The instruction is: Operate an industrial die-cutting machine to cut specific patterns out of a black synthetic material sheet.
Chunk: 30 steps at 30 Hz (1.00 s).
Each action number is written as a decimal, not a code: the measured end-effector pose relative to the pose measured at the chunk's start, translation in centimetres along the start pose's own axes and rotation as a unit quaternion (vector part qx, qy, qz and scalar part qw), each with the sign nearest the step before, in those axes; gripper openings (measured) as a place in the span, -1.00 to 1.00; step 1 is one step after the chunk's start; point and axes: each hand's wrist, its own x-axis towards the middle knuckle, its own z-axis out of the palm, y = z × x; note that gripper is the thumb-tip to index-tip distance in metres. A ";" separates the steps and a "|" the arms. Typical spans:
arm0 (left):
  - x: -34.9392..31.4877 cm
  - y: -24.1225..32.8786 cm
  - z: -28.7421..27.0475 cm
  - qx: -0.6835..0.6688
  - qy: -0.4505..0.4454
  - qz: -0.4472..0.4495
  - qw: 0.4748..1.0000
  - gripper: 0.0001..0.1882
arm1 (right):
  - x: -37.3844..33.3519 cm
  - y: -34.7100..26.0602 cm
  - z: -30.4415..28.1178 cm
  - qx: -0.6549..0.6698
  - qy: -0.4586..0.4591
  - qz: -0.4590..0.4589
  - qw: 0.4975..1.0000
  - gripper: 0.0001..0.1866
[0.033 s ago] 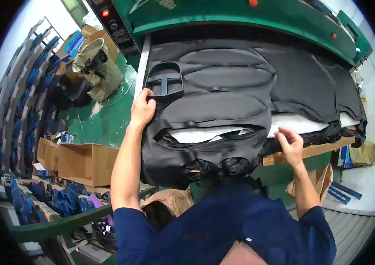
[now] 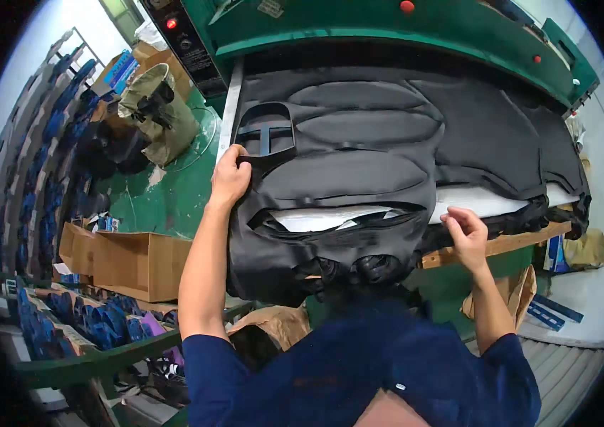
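Observation:
A dark metal cutting die point(image 2: 265, 141) with rounded top corners and a T-shaped inner brace stands on black sheet material point(image 2: 348, 174) at the left side of the bed. My left hand point(image 2: 231, 175) grips its near left corner, thumb on the near edge. Long oval cut lines run across the sheet to the right of the die. Closer to me a slit-like gap exposes a white layer point(image 2: 316, 218). My right hand point(image 2: 467, 231) hovers by the front edge of the white layer, loosely curled, thumb and forefinger slightly apart, with nothing visible in it.
A green press machine point(image 2: 387, 28) spans the far side, with a control panel point(image 2: 184, 46) at its left. Wooden board point(image 2: 497, 244) edges the front right. An open cardboard box point(image 2: 131, 263), a sack point(image 2: 166, 117) and a rack of blue-black pieces point(image 2: 38, 171) stand left.

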 end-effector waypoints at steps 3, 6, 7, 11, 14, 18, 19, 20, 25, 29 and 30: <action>0.1 0.5 -0.2 0.009 0.000 -0.009 1.000 -0.76 | -0.6 0.1 -0.5 0.018 0.010 -0.001 1.000 -0.78; -0.4 0.2 -0.6 0.007 0.000 0.003 1.000 -0.75 | -0.9 0.9 -1.1 0.018 0.026 -0.021 0.999 -0.81; -0.4 -0.3 -0.8 -0.020 -0.011 0.005 1.000 -0.73 | -0.9 0.9 -1.4 0.027 0.023 -0.025 0.999 -0.81; -2.0 2.2 -1.6 0.019 -0.008 0.001 1.000 -0.43 | -0.9 1.5 -3.6 0.055 0.025 -0.046 0.997 -0.82; -3.9 4.2 -1.5 0.088 0.085 0.038 0.992 -0.41 | -0.7 1.9 -6.0 0.036 0.041 -0.070 0.996 -0.82; -8.2 10.3 1.7 0.102 0.153 0.085 0.979 -0.48 | -1.0 4.0 -11.5 -0.023 0.126 -0.117 0.985 -0.84; -9.6 12.6 3.2 0.082 0.156 0.121 0.977 -0.51 | -1.1 4.3 -13.3 -0.051 0.144 -0.132 0.979 -0.84; -11.0 15.2 4.9 0.061 0.157 0.160 0.973 -0.54 | -1.3 6.0 -15.2 -0.051 0.173 -0.141 0.973 -0.82; -17.7 25.5 14.4 -0.012 0.119 0.183 0.976 -0.63 | -0.8 9.9 -23.4 -0.173 0.256 -0.139 0.941 -0.79; -20.8 30.6 21.0 -0.033 0.092 0.184 0.978 -0.64 | -0.6 13.1 -28.0 -0.238 0.263 -0.130 0.926 -0.78; -21.0 31.0 22.4 -0.025 0.093 0.179 0.979 -0.63 | -0.1 13.0 -27.9 -0.256 0.254 -0.133 0.923 -0.78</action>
